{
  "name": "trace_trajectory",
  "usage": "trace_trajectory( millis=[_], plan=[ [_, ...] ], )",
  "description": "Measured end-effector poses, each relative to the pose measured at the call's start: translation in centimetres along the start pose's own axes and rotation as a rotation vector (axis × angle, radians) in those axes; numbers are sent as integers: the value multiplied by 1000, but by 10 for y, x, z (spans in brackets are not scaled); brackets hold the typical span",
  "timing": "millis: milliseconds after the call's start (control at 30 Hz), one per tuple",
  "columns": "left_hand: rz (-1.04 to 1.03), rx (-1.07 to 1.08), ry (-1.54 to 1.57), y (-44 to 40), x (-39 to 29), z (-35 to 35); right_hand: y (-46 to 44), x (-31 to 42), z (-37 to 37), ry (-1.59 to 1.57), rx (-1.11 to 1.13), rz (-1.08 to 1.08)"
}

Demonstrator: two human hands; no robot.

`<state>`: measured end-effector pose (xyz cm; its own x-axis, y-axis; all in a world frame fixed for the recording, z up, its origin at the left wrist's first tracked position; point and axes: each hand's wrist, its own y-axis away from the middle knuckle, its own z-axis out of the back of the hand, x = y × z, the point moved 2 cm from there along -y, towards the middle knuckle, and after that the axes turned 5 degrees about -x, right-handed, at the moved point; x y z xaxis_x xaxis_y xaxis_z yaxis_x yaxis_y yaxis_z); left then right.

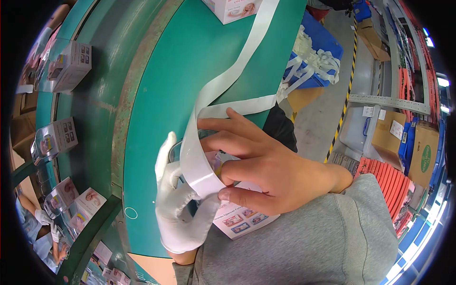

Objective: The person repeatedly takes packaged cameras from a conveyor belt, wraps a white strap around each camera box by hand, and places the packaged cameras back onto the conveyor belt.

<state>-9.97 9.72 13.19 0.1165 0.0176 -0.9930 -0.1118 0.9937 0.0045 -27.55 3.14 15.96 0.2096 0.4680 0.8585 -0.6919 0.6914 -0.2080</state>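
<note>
My left hand (183, 209), in a white glove, is wrapped round the left side of a small printed box (240, 223) with a clear plastic part. A wide, glossy white strip (195, 166) lies over the box's clear part and runs up across the green table. My right hand (261, 164) is bare and lies over the box, its thumb and index finger closed on the strip's lower end beside the left fingertips. Its other fingers bend over the box and hide part of it. Another length of strip (242, 105) stretches right from behind the fingers.
Another box (232, 10) stands at the green table's (166, 85) far end. Boxes with clear fronts (73, 66) line the conveyor at left, where a co-worker's gloved hands (45, 217) show. A blue bin (323, 42) with tangled white strips is beyond the right edge.
</note>
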Motion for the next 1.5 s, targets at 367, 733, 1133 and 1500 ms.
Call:
trace_trajectory(
  millis=[367,733,1133,1500],
  plan=[
    [-102,-81,164,18,26,1,6,2,-8,37,-7,65],
    [76,-47,134,46,31,-11,11,10,-9,74,15,60],
    [20,-29,66,52,30,-6,16,13,-3,-74,-293,22],
    [-101,56,-313,26,7,23,34,-4,-19,-370,-384,-184]
  ],
)
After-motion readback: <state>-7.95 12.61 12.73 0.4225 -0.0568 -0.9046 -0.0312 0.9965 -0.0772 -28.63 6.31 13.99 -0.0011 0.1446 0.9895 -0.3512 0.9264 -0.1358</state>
